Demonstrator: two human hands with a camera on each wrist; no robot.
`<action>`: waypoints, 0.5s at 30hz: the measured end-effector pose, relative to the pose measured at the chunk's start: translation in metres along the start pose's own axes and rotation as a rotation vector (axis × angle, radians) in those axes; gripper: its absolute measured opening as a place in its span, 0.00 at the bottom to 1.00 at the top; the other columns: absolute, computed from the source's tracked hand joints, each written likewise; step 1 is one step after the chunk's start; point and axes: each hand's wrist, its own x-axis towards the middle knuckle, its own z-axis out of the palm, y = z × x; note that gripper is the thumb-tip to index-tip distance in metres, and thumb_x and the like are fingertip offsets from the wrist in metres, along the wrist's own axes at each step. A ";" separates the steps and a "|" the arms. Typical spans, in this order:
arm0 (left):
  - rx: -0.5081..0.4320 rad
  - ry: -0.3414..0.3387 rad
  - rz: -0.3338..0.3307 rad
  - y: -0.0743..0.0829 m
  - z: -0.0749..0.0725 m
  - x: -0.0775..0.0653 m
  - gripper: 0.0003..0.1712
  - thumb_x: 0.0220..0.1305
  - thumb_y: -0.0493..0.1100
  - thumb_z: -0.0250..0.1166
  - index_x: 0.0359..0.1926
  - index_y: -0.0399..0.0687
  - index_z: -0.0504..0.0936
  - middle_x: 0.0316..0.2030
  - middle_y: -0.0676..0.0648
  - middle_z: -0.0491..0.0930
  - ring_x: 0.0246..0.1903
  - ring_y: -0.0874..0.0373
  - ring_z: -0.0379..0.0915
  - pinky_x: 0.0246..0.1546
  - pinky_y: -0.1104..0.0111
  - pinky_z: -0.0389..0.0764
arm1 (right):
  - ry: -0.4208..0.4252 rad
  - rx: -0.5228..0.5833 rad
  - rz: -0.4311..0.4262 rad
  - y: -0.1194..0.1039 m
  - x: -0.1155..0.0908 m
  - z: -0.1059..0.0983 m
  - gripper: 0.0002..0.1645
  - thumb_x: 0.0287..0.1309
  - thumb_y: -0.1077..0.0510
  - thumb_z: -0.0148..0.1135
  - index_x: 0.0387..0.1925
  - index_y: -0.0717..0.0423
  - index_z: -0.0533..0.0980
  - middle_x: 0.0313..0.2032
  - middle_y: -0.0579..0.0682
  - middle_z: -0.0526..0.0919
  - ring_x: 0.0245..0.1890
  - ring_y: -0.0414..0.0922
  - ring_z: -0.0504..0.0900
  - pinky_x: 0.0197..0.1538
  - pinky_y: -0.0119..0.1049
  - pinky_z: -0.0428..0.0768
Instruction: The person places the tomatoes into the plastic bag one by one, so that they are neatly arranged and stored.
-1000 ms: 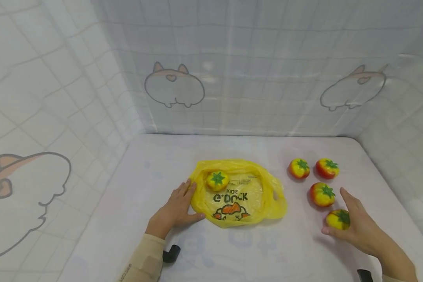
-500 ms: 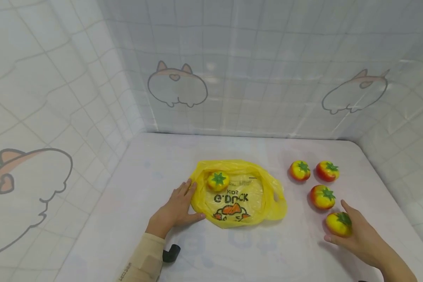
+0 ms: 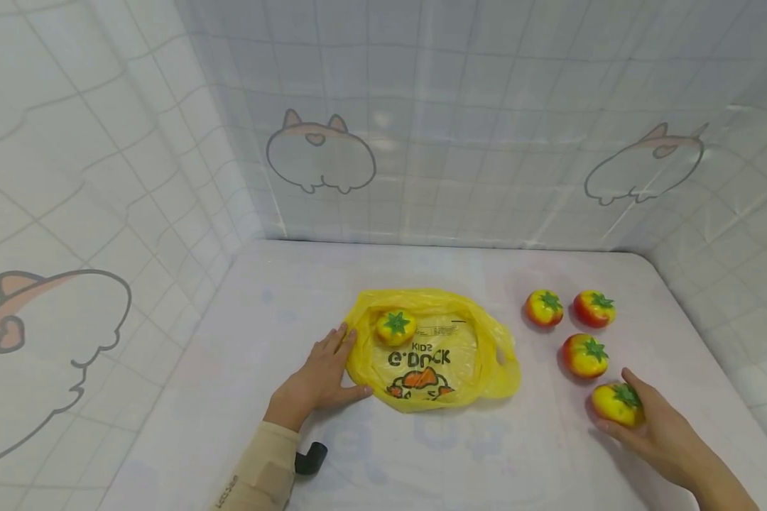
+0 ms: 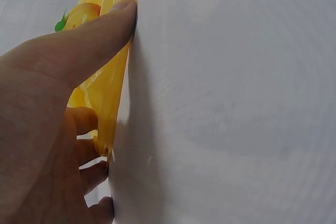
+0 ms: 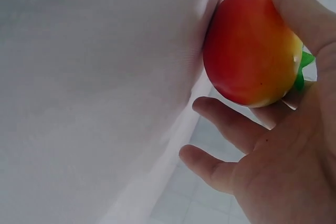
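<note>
A yellow plastic bag (image 3: 486, 355) with printed lettering lies flat on the table, its edge rolled up around the middle. Inside its left part sits a red-yellow toy tomato (image 3: 397, 328) with a green star-shaped leaf. My left hand (image 3: 319, 372) rests at the bag's left edge, thumb and fingers spread along it and touching the plastic. On the right, my right hand (image 3: 661, 429) holds another toy tomato (image 3: 613, 406) between thumb and fingers, low at the table. In the right wrist view the lower two fingers stand apart from this tomato (image 5: 252, 51).
Beyond the right hand stand more toy tomatoes: one close by (image 3: 584, 356), one at the back left of the group (image 3: 544, 309) and one at the back right (image 3: 594, 309). White tiled-pattern sheets (image 3: 422, 177) with animal drawings enclose the white table (image 3: 262, 298).
My right hand has closed in around the nearest toy tomato, which has shifted slightly to the right. The left hand and the bag stay where they were.
</note>
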 end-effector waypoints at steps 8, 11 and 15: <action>-0.002 0.008 0.003 -0.001 0.000 0.000 0.66 0.58 0.71 0.69 0.83 0.45 0.46 0.83 0.40 0.38 0.81 0.39 0.37 0.78 0.45 0.52 | -0.004 0.003 0.018 0.000 0.000 0.000 0.73 0.58 0.24 0.63 0.78 0.72 0.42 0.67 0.83 0.54 0.60 0.78 0.62 0.60 0.78 0.64; -0.003 0.009 0.005 -0.001 0.000 0.000 0.66 0.58 0.71 0.69 0.83 0.45 0.46 0.83 0.40 0.39 0.80 0.39 0.38 0.78 0.44 0.52 | 0.008 -0.003 0.011 0.001 0.000 0.001 0.72 0.58 0.25 0.64 0.78 0.71 0.45 0.67 0.82 0.56 0.60 0.78 0.63 0.59 0.78 0.65; -0.008 0.004 0.003 -0.001 0.000 -0.001 0.66 0.58 0.72 0.69 0.83 0.45 0.46 0.83 0.40 0.38 0.80 0.38 0.38 0.78 0.44 0.52 | 0.032 -0.006 -0.004 0.000 -0.001 0.001 0.71 0.56 0.25 0.66 0.78 0.69 0.48 0.67 0.81 0.58 0.60 0.78 0.64 0.59 0.78 0.66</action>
